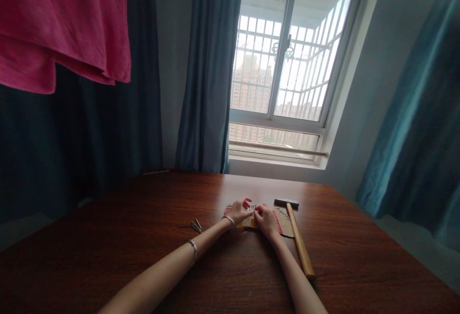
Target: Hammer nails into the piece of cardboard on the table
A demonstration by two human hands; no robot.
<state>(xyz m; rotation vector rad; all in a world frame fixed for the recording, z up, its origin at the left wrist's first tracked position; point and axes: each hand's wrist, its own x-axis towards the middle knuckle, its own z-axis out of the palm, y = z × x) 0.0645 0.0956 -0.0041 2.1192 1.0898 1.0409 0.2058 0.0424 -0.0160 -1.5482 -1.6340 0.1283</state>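
Observation:
A flat board (286,228) lies on the table, with rows of upright nails (252,207) along its far side and pink and yellowish patterning on its surface. Over its left part is my left hand (240,211), fingers curled and thumb reaching toward the other hand. My right hand (265,218) bends over the middle of the board, thumb and fingers pinched close to the nails. The fingertips of both hands nearly meet; whatever is between them is too small to make out. The hands cover much of the board.
A hammer (301,244) with a wooden handle and black head lies right of the board. Several loose nails (196,226) lie to the left on the brown table (151,228). Behind are a barred window (280,65) and blue curtains (210,74); a pink cloth (68,27) hangs upper left.

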